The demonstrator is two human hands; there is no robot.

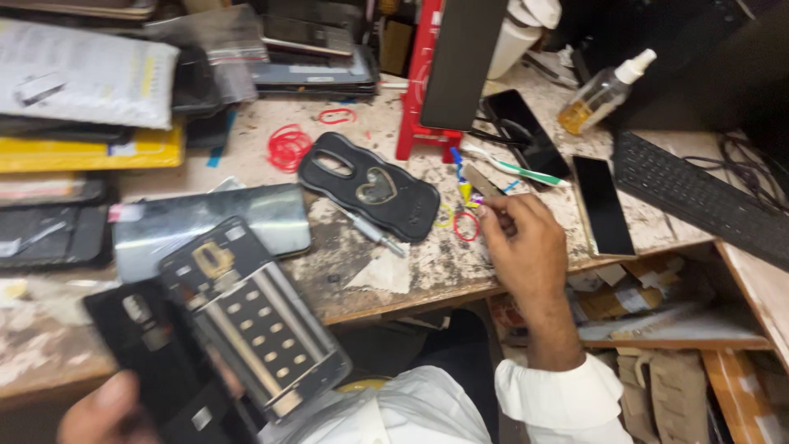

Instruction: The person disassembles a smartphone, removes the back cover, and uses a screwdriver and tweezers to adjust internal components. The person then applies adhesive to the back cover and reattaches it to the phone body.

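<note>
Holding an opened phone frame (pixel 255 329) at seven o'clock, our left hand (pixel 103 411) is closed on its lower end, mostly cropped. We judge it stiff, light, fragile; edges suit gripping. At three o'clock, right hand (pixel 526 247) pinches a small metal tool (pixel 479 179); the tip is unclear.

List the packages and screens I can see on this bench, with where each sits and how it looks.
Padded mailer: far left on a stack, rectangular, pale grey.
Yellow flat package: under the mailer, left edge.
Dark phone: centre right, lying flat, black screen off.
Phone with gold edge: right of the right hand, black glass.
Glass panel: left centre, grey, glossy.
Opened phone frame: held by the left hand, black, metal inside.
</note>
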